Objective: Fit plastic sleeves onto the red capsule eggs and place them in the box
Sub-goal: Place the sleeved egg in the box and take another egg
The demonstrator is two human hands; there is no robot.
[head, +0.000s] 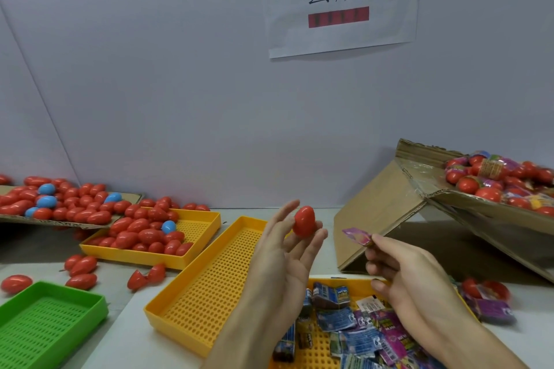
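Observation:
My left hand (284, 252) holds a bare red capsule egg (305, 221) upright at its fingertips, above the table's middle. My right hand (410, 272) pinches a flat purple and pink plastic sleeve (358, 236) just right of the egg, apart from it. The tilted cardboard box (467, 204) at the right holds many sleeved red eggs (491, 181). A yellow tray (322, 347) under my right wrist holds several loose sleeves (359, 329).
A yellow tray (204, 220) and a cardboard sheet (129, 199) at the left carry many red and a few blue eggs. An empty-looking yellow tray (209, 287) lies centre, a green tray (45, 323) at the lower left. Loose eggs (81, 271) lie on the table.

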